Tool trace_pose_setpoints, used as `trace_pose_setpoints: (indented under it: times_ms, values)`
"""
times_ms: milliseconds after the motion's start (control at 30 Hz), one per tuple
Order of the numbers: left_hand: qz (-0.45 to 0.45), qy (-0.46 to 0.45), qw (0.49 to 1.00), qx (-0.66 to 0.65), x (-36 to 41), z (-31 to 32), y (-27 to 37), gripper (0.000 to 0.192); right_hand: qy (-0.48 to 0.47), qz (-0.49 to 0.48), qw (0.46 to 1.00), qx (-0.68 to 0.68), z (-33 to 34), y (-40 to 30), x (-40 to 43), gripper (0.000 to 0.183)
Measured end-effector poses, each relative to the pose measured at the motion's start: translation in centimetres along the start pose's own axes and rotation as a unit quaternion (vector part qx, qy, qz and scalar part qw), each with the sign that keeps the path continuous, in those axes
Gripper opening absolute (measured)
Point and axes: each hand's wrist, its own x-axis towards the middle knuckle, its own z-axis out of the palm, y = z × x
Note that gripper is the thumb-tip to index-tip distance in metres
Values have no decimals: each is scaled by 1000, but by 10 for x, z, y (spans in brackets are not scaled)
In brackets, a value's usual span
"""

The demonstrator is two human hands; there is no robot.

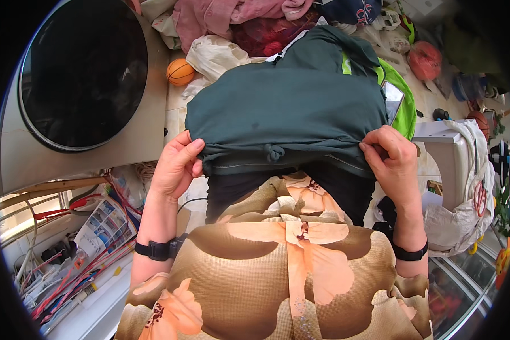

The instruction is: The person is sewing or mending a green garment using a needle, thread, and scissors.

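A dark green fabric garment [289,102] is spread across my lap, its gathered hem towards me. My left hand [176,165] pinches the hem's left corner between thumb and fingers. At the opposite corner, my right hand [389,155] grips the cloth near the same hem. A knotted tuft of fabric [274,152] sits at the middle of the hem. White zipper tape [295,44] shows at the far edge. Beneath the garment's right side lies a bright green cloth or bag [397,85], with a smartphone [393,100] resting on it.
A large appliance with a round dark door [85,76] stands at left. Near it lies a small orange ball [180,72]. Piled pink clothes [238,15] are at the back. On the right is a white stool-like stand [446,165] draped with cloth; cluttered cords [80,280] lie lower left.
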Motion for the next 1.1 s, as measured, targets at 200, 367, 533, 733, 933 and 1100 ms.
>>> trace_pose_setpoints:
  times_ms: [200,367,533,733,933,1100]
  values:
    - [2,-3,996,93,11,17,1,13,36,32,998,-33,-15,13,-3,11]
    - [11,7,994,107,5,7,3,12,27,43,999,-15,-8,19,-2,14]
    - [48,-26,968,244,2,21,9,15,66,92,992,52,-20,26,-7,19]
    - [72,-19,969,235,2,17,8,10,2,-19,997,78,-18,-13,13,14]
    - [95,-3,967,236,2,8,12,6,-107,-132,985,19,26,-21,37,14]
    - [97,4,961,260,1,-2,9,10,-89,-122,988,-24,36,-13,37,14]
